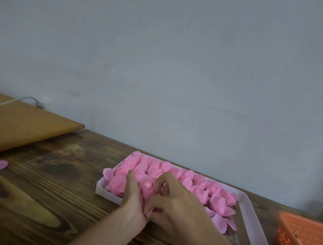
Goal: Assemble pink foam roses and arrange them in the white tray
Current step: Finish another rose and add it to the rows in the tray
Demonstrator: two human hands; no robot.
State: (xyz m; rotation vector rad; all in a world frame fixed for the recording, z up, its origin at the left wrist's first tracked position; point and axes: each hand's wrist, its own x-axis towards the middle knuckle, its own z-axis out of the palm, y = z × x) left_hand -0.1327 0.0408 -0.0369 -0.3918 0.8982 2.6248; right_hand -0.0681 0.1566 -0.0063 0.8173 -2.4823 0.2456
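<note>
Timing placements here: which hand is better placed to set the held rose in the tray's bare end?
Right, probably. The right hand pinches the rose with curled fingers and lies nearer the bare right end of the white tray; the left hand flanks the rose, farther away.

We have a single view, from the head camera, so no second view overlaps it. It looks forward and down, from close above the white tray (107, 191). The tray sits low and right of centre. The wall (177, 58) behind the tray fills the upper half, and the table (44, 191) spreads left of the tray.
</note>
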